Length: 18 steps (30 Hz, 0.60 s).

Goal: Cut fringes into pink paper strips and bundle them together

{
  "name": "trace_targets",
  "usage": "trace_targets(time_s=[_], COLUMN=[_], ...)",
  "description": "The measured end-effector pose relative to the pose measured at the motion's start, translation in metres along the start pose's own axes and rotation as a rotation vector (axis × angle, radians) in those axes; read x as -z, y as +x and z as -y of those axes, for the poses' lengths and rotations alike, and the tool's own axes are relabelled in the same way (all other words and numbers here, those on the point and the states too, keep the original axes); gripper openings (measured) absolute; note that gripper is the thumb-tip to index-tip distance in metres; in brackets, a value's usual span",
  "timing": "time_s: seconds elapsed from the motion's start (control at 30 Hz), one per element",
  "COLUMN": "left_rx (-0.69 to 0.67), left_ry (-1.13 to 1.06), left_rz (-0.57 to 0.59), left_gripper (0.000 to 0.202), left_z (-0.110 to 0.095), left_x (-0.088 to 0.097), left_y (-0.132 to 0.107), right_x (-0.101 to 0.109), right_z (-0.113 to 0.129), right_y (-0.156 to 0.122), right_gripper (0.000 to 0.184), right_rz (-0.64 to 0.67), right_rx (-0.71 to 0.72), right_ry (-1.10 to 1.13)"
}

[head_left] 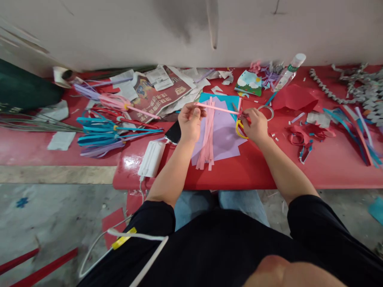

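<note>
My left hand (190, 119) is closed in a pinch on one end of a thin pink paper strip (216, 108) that runs to the right toward my right hand (255, 124). That hand is closed round scissors with yellow handles (239, 128), whose blades meet the strip's right end. Below the strip lies a bundle of cut pink strips (207, 147) on a lilac paper sheet (225, 137), with a blue sheet (221, 99) behind. All of it rests on a red table (254, 171).
Left of my hands are a black phone (173, 132), a white power bank (151, 158), blue paper tassels (101, 135), pink tassels (113, 101) and newspapers (158, 93). Right: a tape ring (266, 112), red paper (295, 97), a clear bottle (289, 71), paper chains (353, 87), scraps.
</note>
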<state>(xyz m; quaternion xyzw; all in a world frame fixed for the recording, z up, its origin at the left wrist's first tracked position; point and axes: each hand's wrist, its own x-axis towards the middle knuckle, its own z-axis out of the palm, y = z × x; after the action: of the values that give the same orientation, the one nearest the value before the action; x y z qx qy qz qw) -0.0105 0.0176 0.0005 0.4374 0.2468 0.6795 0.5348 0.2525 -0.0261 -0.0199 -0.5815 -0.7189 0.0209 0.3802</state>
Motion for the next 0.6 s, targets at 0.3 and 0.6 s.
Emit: trace_targets(time_s=[0.3,0.6], left_rx=[0.056,0.101], left_ry=[0.007,0.017], left_rz=[0.013,-0.067], left_gripper=[0.033,0.040], left_z=[0.006,0.014], left_x=[-0.008,-0.002], left_y=[-0.006,-0.003], right_x=[-0.003,0.005], right_z=[0.000,0.000], right_y=[0.000,0.002], right_gripper=[0.021,0.023], right_rz=[0.032,-0.022], right_rx=[0.055,0.009], right_ry=[-0.048,-0.103])
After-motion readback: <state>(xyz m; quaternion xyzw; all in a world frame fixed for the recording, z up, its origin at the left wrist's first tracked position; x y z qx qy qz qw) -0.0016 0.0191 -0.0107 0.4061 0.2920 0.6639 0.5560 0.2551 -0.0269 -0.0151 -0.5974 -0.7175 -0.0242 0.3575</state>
